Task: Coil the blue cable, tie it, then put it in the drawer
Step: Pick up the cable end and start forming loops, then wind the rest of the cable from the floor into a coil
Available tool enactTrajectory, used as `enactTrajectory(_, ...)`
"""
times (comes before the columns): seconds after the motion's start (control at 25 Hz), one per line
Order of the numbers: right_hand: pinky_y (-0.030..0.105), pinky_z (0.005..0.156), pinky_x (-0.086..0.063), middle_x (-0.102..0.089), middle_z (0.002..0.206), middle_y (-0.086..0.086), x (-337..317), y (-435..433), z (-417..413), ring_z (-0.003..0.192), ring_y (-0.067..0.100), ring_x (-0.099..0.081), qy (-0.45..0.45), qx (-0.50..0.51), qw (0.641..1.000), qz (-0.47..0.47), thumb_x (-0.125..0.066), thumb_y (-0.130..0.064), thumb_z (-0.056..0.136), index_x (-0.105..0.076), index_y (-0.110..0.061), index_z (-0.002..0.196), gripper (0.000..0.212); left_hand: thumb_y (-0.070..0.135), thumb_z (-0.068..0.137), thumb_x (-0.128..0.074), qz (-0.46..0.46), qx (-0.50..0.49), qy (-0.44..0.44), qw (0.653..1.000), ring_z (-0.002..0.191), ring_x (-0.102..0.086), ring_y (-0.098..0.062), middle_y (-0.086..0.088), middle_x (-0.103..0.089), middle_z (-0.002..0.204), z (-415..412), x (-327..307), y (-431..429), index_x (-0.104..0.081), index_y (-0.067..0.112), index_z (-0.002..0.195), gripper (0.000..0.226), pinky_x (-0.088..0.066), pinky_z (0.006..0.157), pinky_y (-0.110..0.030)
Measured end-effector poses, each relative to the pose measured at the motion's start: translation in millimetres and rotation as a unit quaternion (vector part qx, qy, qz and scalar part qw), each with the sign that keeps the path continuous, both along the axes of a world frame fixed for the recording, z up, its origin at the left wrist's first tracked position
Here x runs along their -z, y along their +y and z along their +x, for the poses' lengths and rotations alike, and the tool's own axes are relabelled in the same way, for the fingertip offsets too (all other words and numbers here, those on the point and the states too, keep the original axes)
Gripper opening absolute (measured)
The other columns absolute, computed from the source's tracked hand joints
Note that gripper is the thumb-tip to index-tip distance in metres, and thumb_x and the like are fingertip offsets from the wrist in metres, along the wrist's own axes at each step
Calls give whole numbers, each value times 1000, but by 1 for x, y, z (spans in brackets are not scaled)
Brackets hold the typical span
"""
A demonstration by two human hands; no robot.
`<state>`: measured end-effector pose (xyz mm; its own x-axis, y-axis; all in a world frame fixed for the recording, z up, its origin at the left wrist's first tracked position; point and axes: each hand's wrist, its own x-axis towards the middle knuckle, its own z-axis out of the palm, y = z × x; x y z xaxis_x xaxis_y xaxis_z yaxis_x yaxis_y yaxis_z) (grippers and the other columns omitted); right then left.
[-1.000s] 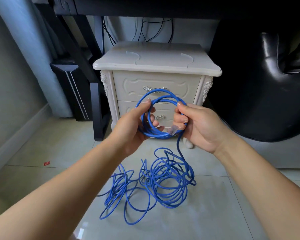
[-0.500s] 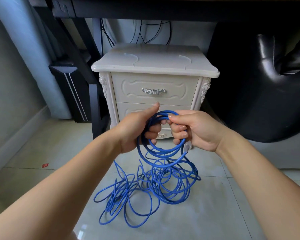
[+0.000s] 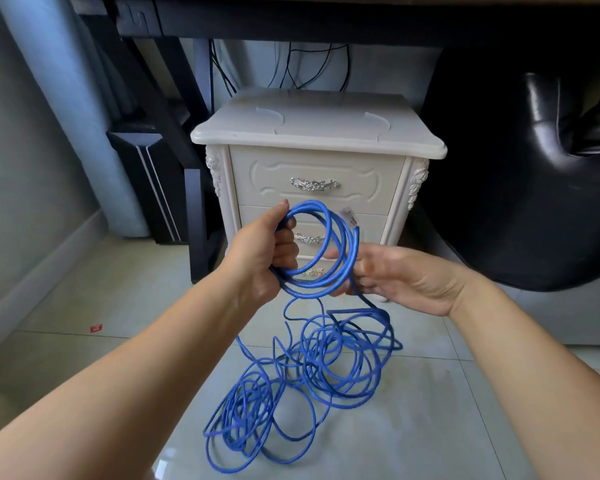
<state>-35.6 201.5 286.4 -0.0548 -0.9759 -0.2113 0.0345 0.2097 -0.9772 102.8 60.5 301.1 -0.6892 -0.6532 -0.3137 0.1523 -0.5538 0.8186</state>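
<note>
A long blue cable (image 3: 340,362) lies in loose tangled loops on the tiled floor. A few turns of it form a small coil (image 3: 340,252) held upright in the air. My left hand (image 3: 265,252) grips the coil's left side. My right hand (image 3: 400,278) pinches the strand at the coil's lower right, its fingers blurred. A clear plug (image 3: 347,215) sticks up at the coil's top right. Behind the coil stands a cream nightstand (image 3: 317,131); its top drawer (image 3: 314,183) and lower drawer (image 3: 368,225) are both closed.
A black desk leg (image 3: 196,216) and a dark computer case (image 3: 146,188) stand left of the nightstand. A black leather chair (image 3: 520,174) fills the right. Black wires hang behind the nightstand. A small red scrap (image 3: 96,328) lies on the floor at left.
The coil has been lifted and gained a turn. My right hand has dropped lower and moved right along the strand, and the plug now sticks up at the top of the coil.
</note>
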Motion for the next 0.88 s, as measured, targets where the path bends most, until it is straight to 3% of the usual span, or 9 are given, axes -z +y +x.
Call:
enactTrajectory(0.12, 20, 63, -36, -68, 92, -8, 2, -4, 4, 73, 10, -53, -11, 59, 998, -9, -70, -22, 76, -63, -12, 118, 44, 33, 101, -50, -23, -35, 11, 999, 36, -16, -5, 9, -22, 45, -1, -2, 0, -44, 16, 68, 37, -15, 33, -16)
enactTrajectory(0.28, 19, 52, -32, -70, 94, 6, 0, -10, 15, 67, 11, -40, -94, 134, 985, -58, -65, -18, 84, -63, -11, 107, 24, 35, 103, -46, -95, -49, -6, 994, 36, -17, -5, 10, -23, 44, 1, -4, 4, -42, 17, 71, 37, -17, 34, -17)
enactTrajectory(0.4, 22, 54, -32, -73, 82, 9, -2, -16, 24, 66, 14, -47, -96, 191, 973, -88, -51, -23, 90, -63, -10, 103, 22, 36, 103, -43, -119, -69, -24, 990, 35, -21, -6, 11, -27, 43, 0, 0, 8, -48, 16, 75, 35, -21, 34, -17)
enactTrajectory(0.6, 33, 72, -49, -59, 60, 5, -9, -22, 38, 64, 19, -60, -92, 259, 957, -91, -40, -27, 104, -66, -13, 98, 30, 41, 103, -37, -187, -117, -84, 972, 44, -31, -10, 4, -34, 59, -3, 5, 18, -59, 17, 89, 36, -30, 36, -14)
enactTrajectory(0.68, 33, 65, -52, -54, 55, 2, -10, -25, 47, 60, 21, -57, -100, 276, 953, -76, -37, -30, 105, -63, -11, 100, 33, 42, 104, -37, -228, -141, -116, 956, 50, -34, -14, 0, -36, 63, -5, 9, 21, -57, 16, 88, 37, -33, 38, -16)
enactTrajectory(0.76, 31, 57, -46, -42, 52, -2, -9, -30, 54, 53, 18, -44, -98, 309, 943, -75, -35, -38, 105, -60, -8, 100, 39, 43, 103, -37, -263, -163, -137, 941, 56, -37, -18, -1, -39, 64, -7, 14, 25, -53, 16, 80, 38, -36, 47, -23)
enactTrajectory(0.88, 29, 57, -42, -37, 58, -7, -13, -32, 60, 53, 13, -38, -22, 329, 942, -61, -52, -68, 85, -56, -16, 90, 52, 42, 103, -35, -257, -164, -133, 943, 58, -39, -18, -1, -40, 63, -10, 14, 30, -50, 17, 79, 38, -35, 56, -30)
